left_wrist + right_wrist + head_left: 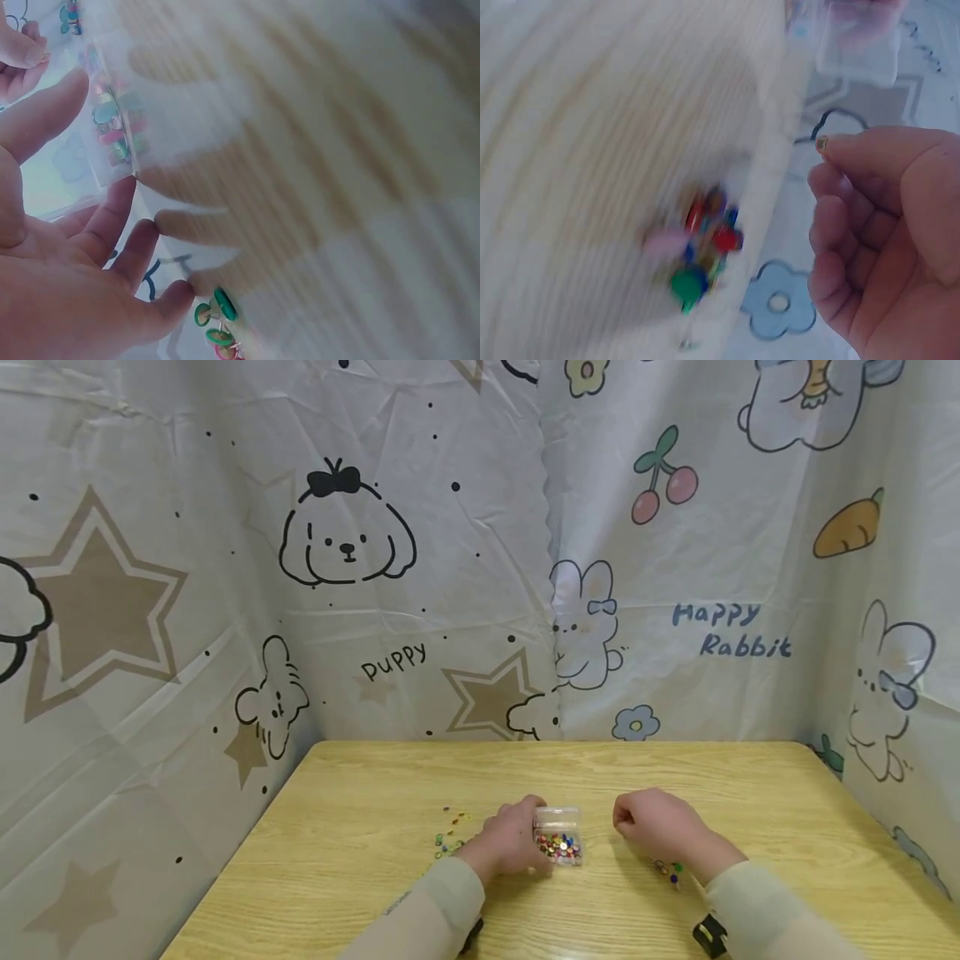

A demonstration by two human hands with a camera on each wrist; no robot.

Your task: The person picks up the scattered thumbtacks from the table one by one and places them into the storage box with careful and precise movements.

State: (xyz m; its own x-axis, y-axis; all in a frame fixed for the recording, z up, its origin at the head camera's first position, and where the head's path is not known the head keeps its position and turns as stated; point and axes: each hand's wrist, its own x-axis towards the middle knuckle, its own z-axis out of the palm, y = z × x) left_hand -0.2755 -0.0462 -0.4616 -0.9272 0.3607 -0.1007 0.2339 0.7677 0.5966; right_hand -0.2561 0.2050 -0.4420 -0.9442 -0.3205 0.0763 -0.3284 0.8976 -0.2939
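My left hand (513, 837) holds a clear plastic box (558, 819) from its left side, fingers and thumb at its edges. The lid is open, and colourful thumbtacks (561, 847) lie in the front part of the box. To the right of the box, my right hand (658, 822) is raised over the table. In the right wrist view, its thumb and index finger pinch a small gold-coloured thumbtack (822, 143), of which only a bit shows. A loose pile of mixed thumbtacks (690, 281), blurred, lies on the table near that hand.
More thumbtacks (440, 841) are scattered on the wooden table (360, 793) left of my left hand; green-rimmed ones (221, 304) show near its fingertips. A black object (709, 935) sits by the right sleeve. A printed cloth (480, 568) hangs behind the table.
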